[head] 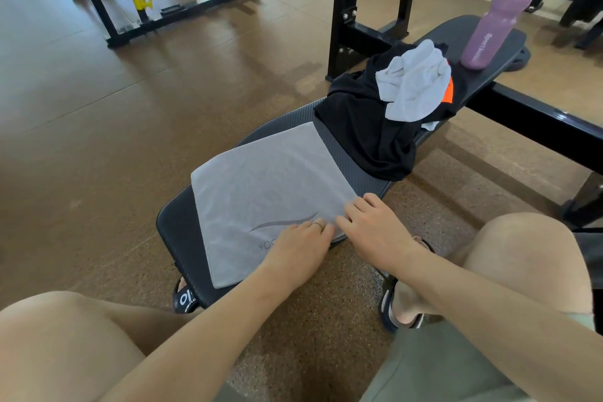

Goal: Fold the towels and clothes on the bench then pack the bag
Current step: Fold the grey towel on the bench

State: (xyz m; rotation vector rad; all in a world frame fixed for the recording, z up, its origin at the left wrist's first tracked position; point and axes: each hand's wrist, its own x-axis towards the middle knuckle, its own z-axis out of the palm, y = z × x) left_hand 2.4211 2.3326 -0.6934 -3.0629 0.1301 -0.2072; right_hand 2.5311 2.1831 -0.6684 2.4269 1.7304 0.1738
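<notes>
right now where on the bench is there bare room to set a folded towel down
A bare strip of bench lies between the grey towel and the black clothes. The pad end left of the towel is bare. It is crowded from the clothes to the pink bottle.

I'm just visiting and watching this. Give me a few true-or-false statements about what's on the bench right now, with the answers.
1. Both hands rest on the grey towel. True: left hand, right hand.
2. The pink bottle lies on its side. False: it stands upright on the bench.
3. A crumpled white towel sits on the black garment. True.
4. The grey towel is bunched up. False: it lies flat.
</notes>
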